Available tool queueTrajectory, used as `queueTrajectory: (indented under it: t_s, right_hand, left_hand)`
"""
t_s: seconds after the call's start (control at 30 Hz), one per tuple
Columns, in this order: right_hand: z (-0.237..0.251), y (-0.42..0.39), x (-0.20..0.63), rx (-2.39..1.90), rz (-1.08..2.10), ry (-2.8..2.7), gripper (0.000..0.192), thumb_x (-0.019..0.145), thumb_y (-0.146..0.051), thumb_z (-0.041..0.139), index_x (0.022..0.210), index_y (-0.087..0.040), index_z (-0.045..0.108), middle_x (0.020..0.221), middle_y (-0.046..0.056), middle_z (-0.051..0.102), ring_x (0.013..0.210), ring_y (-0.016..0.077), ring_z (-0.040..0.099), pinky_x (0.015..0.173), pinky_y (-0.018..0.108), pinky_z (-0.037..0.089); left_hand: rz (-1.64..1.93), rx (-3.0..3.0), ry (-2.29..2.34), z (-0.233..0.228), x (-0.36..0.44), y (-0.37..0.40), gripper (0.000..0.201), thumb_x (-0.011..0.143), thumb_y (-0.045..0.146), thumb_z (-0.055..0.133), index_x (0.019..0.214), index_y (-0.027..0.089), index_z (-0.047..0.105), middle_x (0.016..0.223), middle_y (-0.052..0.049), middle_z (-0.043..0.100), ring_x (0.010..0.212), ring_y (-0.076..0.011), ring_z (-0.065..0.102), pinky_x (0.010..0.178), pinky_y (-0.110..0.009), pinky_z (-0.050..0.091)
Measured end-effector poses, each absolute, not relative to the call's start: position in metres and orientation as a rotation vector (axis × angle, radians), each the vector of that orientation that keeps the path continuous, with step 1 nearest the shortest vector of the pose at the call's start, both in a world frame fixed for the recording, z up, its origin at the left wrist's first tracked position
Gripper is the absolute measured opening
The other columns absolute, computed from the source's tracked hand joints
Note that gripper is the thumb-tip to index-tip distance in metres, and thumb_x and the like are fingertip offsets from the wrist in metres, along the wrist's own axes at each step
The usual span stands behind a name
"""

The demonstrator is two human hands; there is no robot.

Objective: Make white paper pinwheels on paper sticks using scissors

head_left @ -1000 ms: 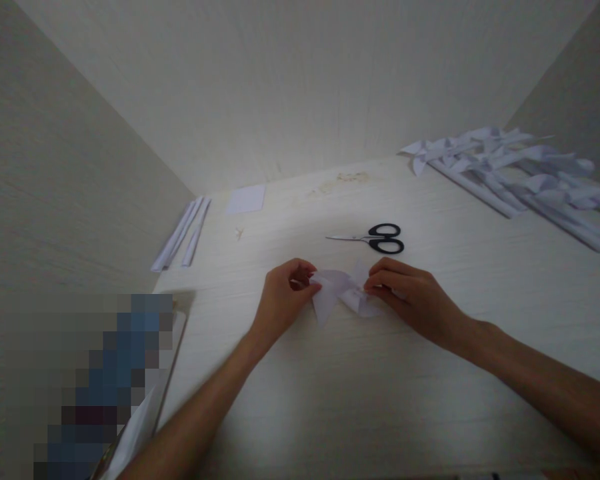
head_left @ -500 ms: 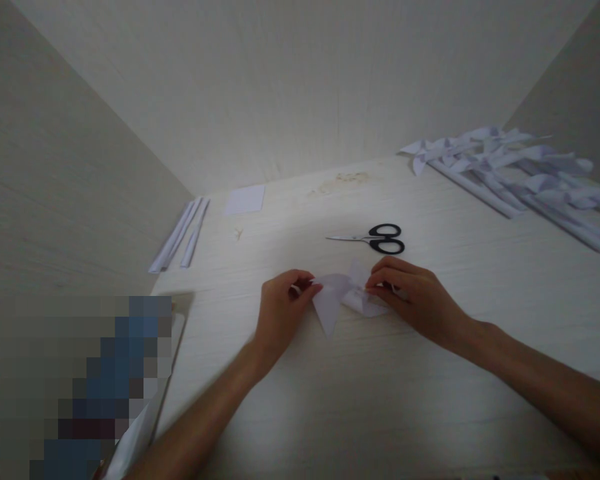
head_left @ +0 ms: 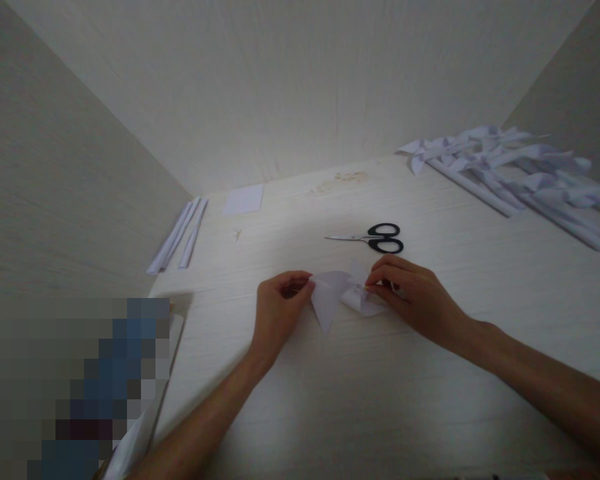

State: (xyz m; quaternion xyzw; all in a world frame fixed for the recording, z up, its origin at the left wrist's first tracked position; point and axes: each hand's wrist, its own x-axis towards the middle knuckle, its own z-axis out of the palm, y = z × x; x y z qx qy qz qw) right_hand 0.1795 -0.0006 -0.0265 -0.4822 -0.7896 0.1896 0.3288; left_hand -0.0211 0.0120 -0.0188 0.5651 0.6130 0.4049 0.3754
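1. My left hand (head_left: 279,308) is closed in a pinch on the left edge of the folded white paper piece (head_left: 341,297) — thumb and fingertips pressed together on it.
2. My right hand (head_left: 414,300) is clamped on the right part of the same piece, fingertips gathered at its centre where the folds bunch up.
3. The paper piece sits between both hands, low over the tabletop (head_left: 360,393), near its middle; one pointed flap hangs down toward me. Cannot tell whether its underside touches the surface.
4. Just beyond the paper lie black-handled scissors (head_left: 375,238), flat, blades shut and pointing left — apart from both hands.
5. Far left, against the wall, narrow paper strips (head_left: 179,235) lie side by side; near them, at the back edge, a small white paper square (head_left: 243,199).
6. Far right, well apart from my hands, a row of finished paper pinwheels (head_left: 515,173) on white sticks lies across the tabletop.
7. Lower left corner: a blurred patch, with a white sheet edge (head_left: 133,437) showing beside it.
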Motion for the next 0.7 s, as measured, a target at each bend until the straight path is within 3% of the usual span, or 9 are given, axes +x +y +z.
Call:
queueTrajectory:
  t_s: [0.43,0.7]
  right_hand:
    - [-0.0256,-0.0005,0.1790,-1.255,0.498,-2.066,0.010,0.079,-0.013,0.050,0.071,-0.017,0.054,0.075,0.002,0.055,0.059,0.0106,0.049,0.053,0.023,0.041]
    - [-0.0260,0.0002,0.1779,-1.291,0.513,-2.054,0.009,0.078,-0.012,0.052,0.070,-0.016,0.054,0.073,0.002,0.054,0.058,0.0103,0.049,0.053,0.022,0.040]
  left_hand:
    - [1.118,1.495,1.632,-0.0234,-0.0178,0.0081,0.010,0.056,0.024,0.069,0.063,0.016,0.067,0.057,0.000,0.065,0.047,-0.0102,0.056,0.044,-0.020,0.044]
    - [1.020,1.417,1.580,-0.0168,-0.0209,0.0109,0.012,0.055,0.021,0.070,0.066,0.016,0.068,0.061,-0.002,0.067,0.054,-0.0115,0.059,0.051,-0.021,0.048]
